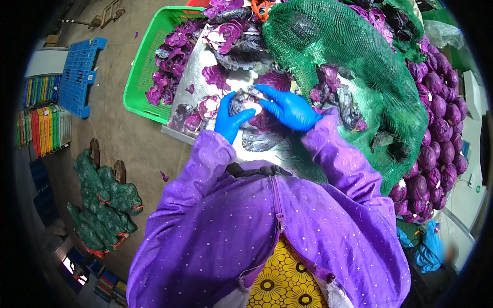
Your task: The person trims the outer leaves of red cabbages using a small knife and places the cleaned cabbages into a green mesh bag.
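Both hands wear blue gloves over a metal table (pixel 192 90). My left hand (pixel 233 118) grips the left side of a red cabbage head (pixel 252 109) with dark outer leaves. At its upper right, my right hand (pixel 289 107) has its fingers against the cabbage; a small thin object by its fingertips may be a blade, but this is unclear. Loose purple leaves (pixel 215 77) and cut pieces (pixel 208 106) lie around. To the right a green mesh sack (pixel 346 50) spreads over the table, with cabbage inside.
A green plastic crate (pixel 144 65) full of purple leaves stands at the table's left. Many red cabbages (pixel 439 134) are piled at the right. Filled green mesh sacks (pixel 104 204) lie on the floor at the left, near a blue pallet (pixel 79 77). A person in blue (pixel 427 246) is at the lower right.
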Action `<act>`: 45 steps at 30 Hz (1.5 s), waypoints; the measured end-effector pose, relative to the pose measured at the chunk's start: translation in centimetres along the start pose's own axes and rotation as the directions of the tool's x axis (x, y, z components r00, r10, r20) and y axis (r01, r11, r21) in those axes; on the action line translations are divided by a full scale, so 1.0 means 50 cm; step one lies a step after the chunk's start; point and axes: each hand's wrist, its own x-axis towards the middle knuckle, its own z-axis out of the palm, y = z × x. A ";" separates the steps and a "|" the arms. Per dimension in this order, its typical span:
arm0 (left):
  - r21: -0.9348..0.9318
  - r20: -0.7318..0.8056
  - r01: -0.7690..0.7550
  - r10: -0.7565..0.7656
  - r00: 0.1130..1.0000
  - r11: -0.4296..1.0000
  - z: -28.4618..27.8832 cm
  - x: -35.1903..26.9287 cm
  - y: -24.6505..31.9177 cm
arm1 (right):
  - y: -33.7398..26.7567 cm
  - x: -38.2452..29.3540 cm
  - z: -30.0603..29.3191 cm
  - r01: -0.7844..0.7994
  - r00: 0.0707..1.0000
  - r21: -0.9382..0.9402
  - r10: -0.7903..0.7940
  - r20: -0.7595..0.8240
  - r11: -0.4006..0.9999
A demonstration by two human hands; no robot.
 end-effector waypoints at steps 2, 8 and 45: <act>0.128 0.082 -0.035 0.024 0.996 0.991 0.004 0.004 0.013 | 0.070 0.023 0.006 -0.028 0.987 0.252 0.066 -0.144 0.967; -0.048 0.023 -0.094 0.095 0.995 0.994 -0.037 0.024 0.024 | 0.102 -0.003 0.021 -0.067 0.941 0.837 0.313 -0.128 0.543; 0.558 0.491 -0.612 0.371 0.788 0.561 0.000 0.030 0.056 | 0.011 -0.055 0.034 -0.051 0.943 0.442 0.189 -0.273 0.895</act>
